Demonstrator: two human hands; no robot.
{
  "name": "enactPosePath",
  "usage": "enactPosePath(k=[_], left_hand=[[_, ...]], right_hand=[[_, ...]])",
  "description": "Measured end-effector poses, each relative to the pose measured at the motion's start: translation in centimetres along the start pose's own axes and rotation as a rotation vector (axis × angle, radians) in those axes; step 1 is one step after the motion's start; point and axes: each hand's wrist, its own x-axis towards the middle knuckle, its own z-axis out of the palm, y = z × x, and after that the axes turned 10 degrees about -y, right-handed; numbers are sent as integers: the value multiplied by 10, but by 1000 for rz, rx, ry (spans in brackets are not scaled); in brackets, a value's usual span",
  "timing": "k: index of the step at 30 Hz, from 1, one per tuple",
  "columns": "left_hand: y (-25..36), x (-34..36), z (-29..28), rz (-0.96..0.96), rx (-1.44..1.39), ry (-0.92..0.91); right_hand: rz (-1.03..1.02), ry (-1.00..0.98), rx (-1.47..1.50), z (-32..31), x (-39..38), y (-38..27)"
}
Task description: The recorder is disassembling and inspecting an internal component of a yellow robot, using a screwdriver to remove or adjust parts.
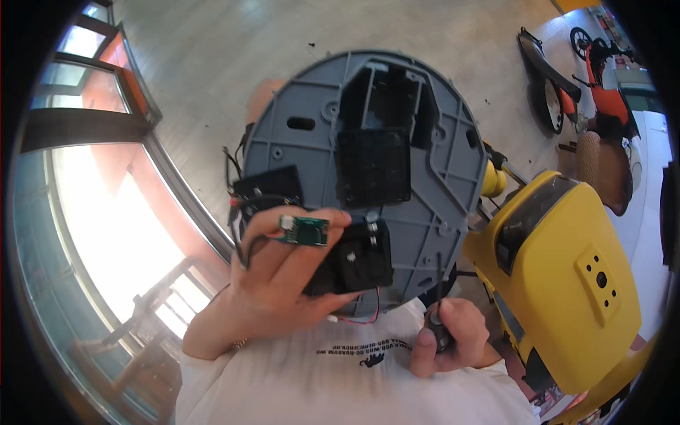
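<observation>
Nearest, the white shirt [283, 379] lay below the near rim of the base [304, 152], the round grey ribbed landmark here. The right hand [460, 336], just off the base's near right edge, had its fingers curled closed around a dark tool [440, 331]; the handle sat between thumb and fingertips, and the thin shaft pointed away from the shirt, across the base's edge.

The left hand [273, 283], at the base's near left edge, gripped a black box [365, 258]. The box lay over the near part of the base, between the thumb along its near side and the fingers along its far left side. A small green board [307, 232] lay against the fingers, left of the box; whether they pinched it, I could not tell. A red wire [365, 321] looped below the box.

Farther up, a black case [269, 185] with cables was at the base's left edge, and a black cover [374, 166] sat at its middle, beside a deep recess [393, 99].

Right of the base stood a yellow machine [574, 283]. Beyond the base stretched the floor [198, 78], with a red bike [610, 103] far off to its right.
</observation>
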Motion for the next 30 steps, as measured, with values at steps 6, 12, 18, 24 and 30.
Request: enactPosePath(k=[6,12,18,24,30], left_hand=[[-3,5,3,23,54,63],[-3,-1,5,89,31,45],[3,-2,-10,271,-237,14],[19,-5,-32,405,-489,-86],[-5,33,-61,100,-333,337]], right_hand=[[67,-135,26,-7,0,6],[166,-28,-102,-1,5,10],[140,59,-116,-4,0,19],[118,135,-71,-1,12,31],[176,271,92,0,26,28]])
